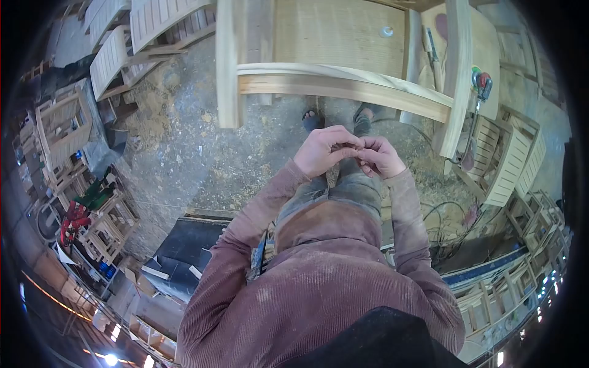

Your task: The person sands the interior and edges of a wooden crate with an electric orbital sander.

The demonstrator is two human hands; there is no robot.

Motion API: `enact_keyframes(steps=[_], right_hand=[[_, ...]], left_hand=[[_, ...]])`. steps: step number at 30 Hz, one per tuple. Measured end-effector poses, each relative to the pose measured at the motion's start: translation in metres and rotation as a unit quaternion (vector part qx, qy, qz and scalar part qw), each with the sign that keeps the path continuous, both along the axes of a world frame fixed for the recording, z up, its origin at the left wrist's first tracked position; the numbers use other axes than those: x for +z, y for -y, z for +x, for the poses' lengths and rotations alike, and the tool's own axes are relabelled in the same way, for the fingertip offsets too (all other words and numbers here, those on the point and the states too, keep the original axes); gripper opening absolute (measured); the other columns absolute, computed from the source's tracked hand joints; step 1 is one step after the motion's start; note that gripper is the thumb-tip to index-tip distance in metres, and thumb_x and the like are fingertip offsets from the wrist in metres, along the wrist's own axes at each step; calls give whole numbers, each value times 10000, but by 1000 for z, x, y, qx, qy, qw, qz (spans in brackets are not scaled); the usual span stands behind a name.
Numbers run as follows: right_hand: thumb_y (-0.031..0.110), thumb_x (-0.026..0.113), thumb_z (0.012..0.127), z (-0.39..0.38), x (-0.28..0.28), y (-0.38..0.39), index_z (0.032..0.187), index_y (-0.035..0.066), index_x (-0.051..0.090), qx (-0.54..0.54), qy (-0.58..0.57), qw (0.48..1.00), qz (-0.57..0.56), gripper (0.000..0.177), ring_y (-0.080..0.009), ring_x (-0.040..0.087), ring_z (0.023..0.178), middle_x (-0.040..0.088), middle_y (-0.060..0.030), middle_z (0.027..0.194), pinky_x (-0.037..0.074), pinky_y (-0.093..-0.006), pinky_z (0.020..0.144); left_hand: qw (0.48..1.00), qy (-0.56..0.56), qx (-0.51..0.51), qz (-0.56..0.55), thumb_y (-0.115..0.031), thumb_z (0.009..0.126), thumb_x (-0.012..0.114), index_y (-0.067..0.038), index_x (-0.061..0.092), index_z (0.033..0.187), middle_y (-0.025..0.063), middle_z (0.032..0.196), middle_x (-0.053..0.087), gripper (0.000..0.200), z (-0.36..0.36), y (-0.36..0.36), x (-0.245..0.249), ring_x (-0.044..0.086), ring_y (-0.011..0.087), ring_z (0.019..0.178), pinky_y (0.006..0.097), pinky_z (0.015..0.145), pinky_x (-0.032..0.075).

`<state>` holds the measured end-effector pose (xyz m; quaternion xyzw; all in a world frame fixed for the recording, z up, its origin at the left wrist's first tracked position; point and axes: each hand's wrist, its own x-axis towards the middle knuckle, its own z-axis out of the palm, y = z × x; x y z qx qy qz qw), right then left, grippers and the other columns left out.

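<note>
My left hand (325, 151) and my right hand (379, 157) meet in front of my waist, fingertips together. The fingers of both are bent into a pinch. Whatever lies between them, if anything, is too small or hidden to name. Just beyond my hands stands a pale wooden frame (343, 89) with a long rail and upright posts. Behind its rail is a flat wooden panel (337, 43) with a small round whitish item (386, 31) on it.
Slatted wooden pieces (162, 24) stand at the upper left, and more (500, 159) at the right. A red and green tool (482, 84) is beside the frame's right post. Cables (445, 211) lie on the dusty floor (178, 129). A black box (187, 245) stands at lower left.
</note>
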<state>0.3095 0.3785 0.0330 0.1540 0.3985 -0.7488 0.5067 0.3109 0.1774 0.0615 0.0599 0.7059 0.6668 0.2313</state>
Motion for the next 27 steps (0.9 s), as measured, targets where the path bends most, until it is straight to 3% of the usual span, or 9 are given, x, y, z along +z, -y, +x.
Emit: enact_keyframes(steps=[5,8,18,20,21,22,23,25,27], right_hand=[[133,609,839,-8,12,28,853,15,587,109,-73,991,7,121,-57,500,495,532,5,630,401,-195,416],[139,612,838,-10,8,37,852,15,588,164,-37,986,-4,127,-57,503,496,537,4,635,403,-200,416],[171,617,846,-18,-31,69,851,23,601,146,57,988,-4,149,-42,505,517,553,6,648,400,-197,419],[169,624,845,-23,-24,80,842,39,620,175,-68,969,161,130,-46,510,541,575,7,680,418,-197,462],[169,624,845,-30,-11,82,842,39,620,180,-66,968,160,130,-46,510,541,575,7,680,418,-197,462],[151,632,838,-43,10,85,845,42,630,162,-264,924,226,109,-56,526,570,592,6,708,432,-201,500],[134,640,831,-54,27,85,847,45,639,136,-451,837,279,90,-65,542,598,609,6,736,446,-204,538],[94,660,807,-75,39,70,865,36,645,-32,-465,817,339,83,-88,565,664,632,-8,776,464,-217,604],[99,676,795,-103,36,58,872,27,648,-129,-588,659,451,109,-87,568,700,641,-25,801,467,-217,622]], left_hand=[[999,-35,27,-9,-6,761,672,-20,653,893,53,805,605,135,14,31,3,625,142,729,240,639,498],[998,-41,49,16,-2,761,669,-24,650,862,48,778,595,106,29,40,-12,604,147,680,248,618,491],[988,-47,116,-95,-29,807,618,-36,600,913,53,843,581,107,47,55,-52,571,147,708,270,583,462],[975,63,209,-52,-13,817,587,-46,595,922,44,820,581,110,52,59,-84,548,115,704,255,574,435],[948,174,252,-82,-22,824,583,-37,588,925,33,849,589,102,46,68,-94,545,116,715,256,630,440],[907,282,292,-109,-31,832,578,-27,580,929,22,879,596,97,34,83,-107,542,118,727,256,686,445],[903,222,359,-80,-74,836,588,-41,592,908,13,826,586,80,39,101,-158,527,100,724,247,658,425],[869,178,452,-96,-161,843,603,-45,596,911,4,795,578,134,39,129,-225,511,90,736,252,655,413],[843,196,480,-141,-205,846,609,-36,590,933,2,819,580,191,34,159,-295,511,98,752,266,680,421]])
